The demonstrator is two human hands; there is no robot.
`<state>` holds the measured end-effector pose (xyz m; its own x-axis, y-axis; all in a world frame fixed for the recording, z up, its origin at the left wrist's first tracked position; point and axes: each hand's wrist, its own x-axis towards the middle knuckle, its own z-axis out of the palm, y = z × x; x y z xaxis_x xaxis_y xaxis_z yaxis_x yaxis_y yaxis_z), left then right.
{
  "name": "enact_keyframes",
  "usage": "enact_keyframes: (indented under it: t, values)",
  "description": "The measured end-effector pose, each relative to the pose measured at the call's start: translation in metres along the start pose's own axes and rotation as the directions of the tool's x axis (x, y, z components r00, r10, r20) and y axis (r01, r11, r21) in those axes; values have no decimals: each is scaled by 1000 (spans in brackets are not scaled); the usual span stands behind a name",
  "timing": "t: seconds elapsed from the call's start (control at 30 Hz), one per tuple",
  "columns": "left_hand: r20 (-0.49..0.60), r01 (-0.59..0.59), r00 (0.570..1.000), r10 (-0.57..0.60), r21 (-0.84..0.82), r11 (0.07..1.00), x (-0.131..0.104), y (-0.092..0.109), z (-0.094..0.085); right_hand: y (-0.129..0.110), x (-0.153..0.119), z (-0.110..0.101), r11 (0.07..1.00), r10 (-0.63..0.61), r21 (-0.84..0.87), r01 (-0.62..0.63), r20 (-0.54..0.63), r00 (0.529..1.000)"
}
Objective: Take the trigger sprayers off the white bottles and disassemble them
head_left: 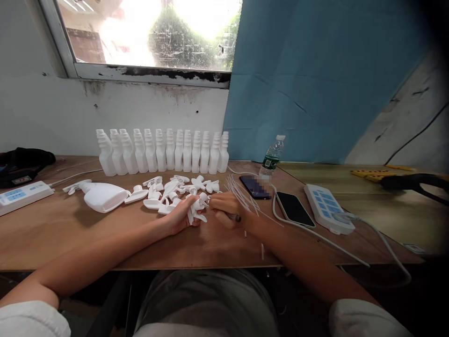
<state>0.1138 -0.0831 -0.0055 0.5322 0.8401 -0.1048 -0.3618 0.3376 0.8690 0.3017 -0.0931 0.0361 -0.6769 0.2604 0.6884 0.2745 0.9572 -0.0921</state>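
Observation:
My left hand [180, 216] is closed round a white spray nozzle head [198, 208], held just above the table near its front middle. Close against it on the right, my right hand [226, 209] is curled round a dark pen-like tool [234, 217], whose dark end sticks out to the right. The tool's other end is hidden by my fingers. Behind my hands lies a loose pile of several white spray heads [170, 188]. To the left a white bottle [105, 196] with a spray head fitted lies on its side. Thin white tubes [242, 192] lie beyond my right hand.
Several white bottles [160, 154] stand in a row along the wall. On the right are a clear water bottle [272, 157], two phones [295, 209], a power strip [328, 208] and a white cable. Another power strip [24, 195] and a black strap [26, 164] are at far left.

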Motion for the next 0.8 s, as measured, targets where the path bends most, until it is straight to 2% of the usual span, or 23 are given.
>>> enact_keyframes:
  t: [0.07,0.17,0.3,0.37,0.5,0.57,0.63,0.73,0.8]
  values:
    - [2,-10,1000,10,25,1000,0,-1,0,-2,1,0,998,52,35,-52,-3,999]
    - [10,-38,999,38,84,996,-2,-1,1,0,2,-1,942,260,233,-242,-48,964]
    - [47,-16,999,10,134,991,-5,1,2,4,4,-2,711,517,555,-432,5,856]
    - [39,26,999,-32,160,987,-5,1,1,5,5,-2,601,579,643,-475,59,813]
    - [56,126,989,-136,159,979,-5,3,-1,7,5,1,435,637,759,-484,121,762]
    - [86,144,984,-155,127,981,-5,5,-3,9,4,5,386,640,802,-456,122,758]
    - [114,140,982,-148,72,987,-5,7,-4,11,3,9,388,618,823,-416,103,779]
    - [180,131,976,-121,-44,990,-6,11,-6,13,0,14,437,570,817,-376,72,819]
    - [222,150,967,-123,-108,983,-5,12,-8,13,-2,16,531,521,765,-363,43,852]
